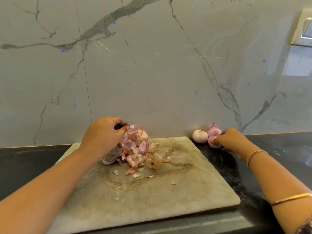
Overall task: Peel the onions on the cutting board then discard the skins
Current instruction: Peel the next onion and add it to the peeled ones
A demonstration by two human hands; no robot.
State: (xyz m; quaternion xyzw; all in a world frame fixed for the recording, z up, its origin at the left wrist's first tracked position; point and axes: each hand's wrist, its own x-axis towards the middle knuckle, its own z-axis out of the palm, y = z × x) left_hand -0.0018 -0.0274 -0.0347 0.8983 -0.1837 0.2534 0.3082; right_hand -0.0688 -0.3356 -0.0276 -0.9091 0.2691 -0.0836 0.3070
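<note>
A worn pale cutting board (168,191) lies on the dark counter. A heap of pink and brown onion skins (136,149) sits at its far left part. My left hand (104,132) curls over the top of the heap and grips skins. Three peeled onions lie on the counter just past the board's far right corner: a whitish one (200,136), a purple one (214,130), and a third (213,142) that my right hand (231,138) holds with curled fingers.
The dark counter (278,149) runs along a grey marble-pattern wall (152,65). Small skin flakes (135,174) are scattered over the board's middle. A wall switch plate (303,27) is at the upper right.
</note>
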